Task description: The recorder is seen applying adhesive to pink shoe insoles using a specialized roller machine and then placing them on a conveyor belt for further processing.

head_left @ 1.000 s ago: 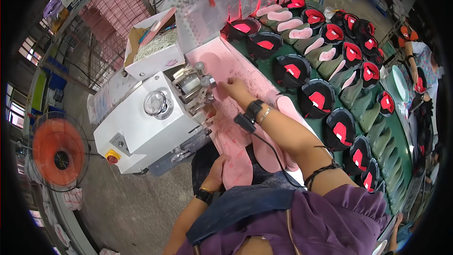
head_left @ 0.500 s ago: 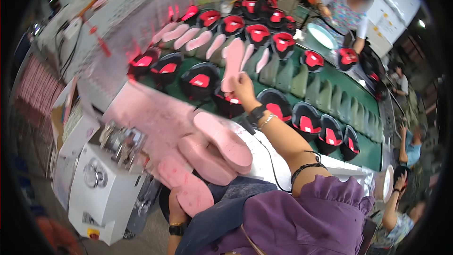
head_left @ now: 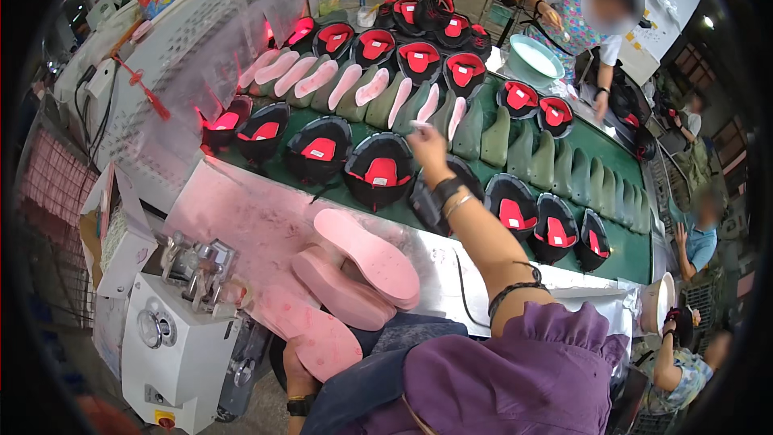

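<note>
Presently, my left hand (head_left: 299,368) grips a pink insole (head_left: 318,337) at its left edge, fingers partly hidden; the insole slants from beside the white machine (head_left: 171,358) toward my lap, near other pink pieces (head_left: 366,254). My right hand (head_left: 428,149) reaches over the row of green foot forms (head_left: 493,141), a small pale piece (head_left: 418,124) at its fingertips; I cannot tell whether it is pinched. The step appears to be laying insoles along the row. Next, alignment before release seems required.
</note>
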Available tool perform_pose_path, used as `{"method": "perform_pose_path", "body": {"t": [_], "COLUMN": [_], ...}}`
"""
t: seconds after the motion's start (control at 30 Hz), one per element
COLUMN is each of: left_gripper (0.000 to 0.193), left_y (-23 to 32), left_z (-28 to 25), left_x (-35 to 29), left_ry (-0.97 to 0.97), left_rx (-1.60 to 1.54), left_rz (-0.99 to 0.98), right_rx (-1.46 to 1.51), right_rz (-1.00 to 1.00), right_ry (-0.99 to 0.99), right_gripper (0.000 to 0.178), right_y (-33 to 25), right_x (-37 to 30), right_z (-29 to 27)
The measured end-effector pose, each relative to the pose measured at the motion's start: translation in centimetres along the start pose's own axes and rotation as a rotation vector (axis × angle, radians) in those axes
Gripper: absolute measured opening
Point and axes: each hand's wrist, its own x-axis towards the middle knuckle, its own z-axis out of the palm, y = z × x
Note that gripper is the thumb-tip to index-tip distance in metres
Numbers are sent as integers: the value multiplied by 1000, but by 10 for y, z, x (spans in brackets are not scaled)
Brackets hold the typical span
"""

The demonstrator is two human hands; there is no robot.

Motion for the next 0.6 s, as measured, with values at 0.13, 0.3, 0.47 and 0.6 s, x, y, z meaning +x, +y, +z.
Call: {"method": "perform_pose_path", "body": {"t": [0.13,0.3,0.47,0.6], "left_gripper": [45,25,23,38], "left_y": [10,7,21,15], "left_z": [36,2,29,28], "left_x": [1,4,-4,-12], "left_ry": [-49,-73,-92,-147], "left_rx": [-21,580,34,-106], "left_rz": [-69,436,-45,-74], "right_rx": [-307,-199,166,-87], "right_rz": [-453,-76,494,234], "right_ry": [-706,-1082,-1066,-1098], "right_gripper": [23,20,15,27], "right_y": [-91,-101,-91,-73], "right_x": [-146,-263,-247,-276], "right_z": [48,72,109,125]}}
